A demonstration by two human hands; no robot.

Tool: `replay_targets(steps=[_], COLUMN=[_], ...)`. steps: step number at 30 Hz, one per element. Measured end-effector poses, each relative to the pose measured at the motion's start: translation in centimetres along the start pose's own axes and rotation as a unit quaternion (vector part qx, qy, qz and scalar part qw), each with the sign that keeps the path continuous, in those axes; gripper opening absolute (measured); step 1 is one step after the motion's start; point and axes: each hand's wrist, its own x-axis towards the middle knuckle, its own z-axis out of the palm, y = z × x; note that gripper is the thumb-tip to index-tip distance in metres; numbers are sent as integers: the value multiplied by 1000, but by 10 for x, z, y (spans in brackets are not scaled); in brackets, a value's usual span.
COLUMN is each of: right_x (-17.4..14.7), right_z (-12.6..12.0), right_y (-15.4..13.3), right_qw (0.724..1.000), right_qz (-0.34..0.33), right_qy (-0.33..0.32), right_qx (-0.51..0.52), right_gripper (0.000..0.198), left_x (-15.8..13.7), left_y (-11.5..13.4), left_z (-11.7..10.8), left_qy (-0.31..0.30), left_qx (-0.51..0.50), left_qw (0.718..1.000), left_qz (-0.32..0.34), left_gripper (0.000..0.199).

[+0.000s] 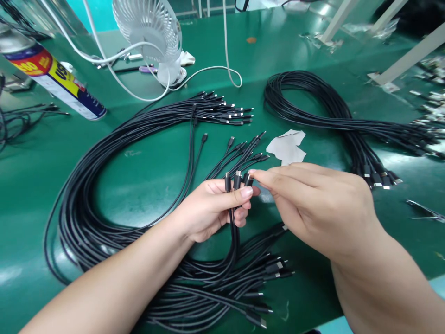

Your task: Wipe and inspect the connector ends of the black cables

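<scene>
My left hand is closed round black USB cables, thumb pressed across them. Three black cable connectors stick up side by side with their metal ends upward. The cables hang down below the palm and run into the big coil. My right hand is closed in a pinch, its index fingertip touching or right beside the tip of the rightmost connector. What lies between its fingers is hidden. A large coil of black cables surrounds the left forearm, with connector ends fanned out at the back and front. Several loose connectors lie behind my hands.
A second black cable bundle lies at right. A torn white paper piece sits behind my right hand. At back left stand a white fan and a spray can. Metal tweezers lie at the right edge of the green table.
</scene>
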Motion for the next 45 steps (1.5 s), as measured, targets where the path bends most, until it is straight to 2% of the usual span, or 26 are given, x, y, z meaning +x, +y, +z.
replay_targets(steps=[6,17,20,22,24,26,30,32,37,41,43,45], right_x=[-1,0,-2,-2,-1,1,8,12,16,14,12,12], right_z=[-1,-3,-2,-1,1,2,7,8,8,11,12,12], right_y=[1,1,0,0,-1,-2,-5,-5,2,12,16,17], right_qw=[1000,1000,1000,997,987,963,865,836,842,853,847,837], right_qz=[-5,-8,17,59,119,176,256,271,256,299,317,318], right_qy=[-1,0,8,10,4,-17,-89,-103,-94,-24,-6,-26], right_qx=[-19,-13,10,47,108,203,421,466,465,427,426,443], right_gripper=[25,25,24,23,21,19,12,17,23,29,27,21], left_x=[1,0,0,0,0,0,0,0,2,3,2,2], left_y=[-2,-1,-1,-1,-1,-1,-1,-2,-3,-3,-2,-2], left_z=[-2,-3,-3,-3,-2,-2,0,1,2,-1,-3,-3], left_qy=[-7,-56,-57,-61,-65,-64,-45,-38,-25,-19,-25,-40], left_qx=[-11,-19,-23,-22,-19,-11,40,94,151,129,118,116], left_qw=[1000,998,998,998,998,998,998,995,988,991,992,992], left_qz=[-3,4,5,5,5,8,19,22,30,24,24,27], left_gripper=[23,20,20,20,20,21,27,34,40,36,35,34])
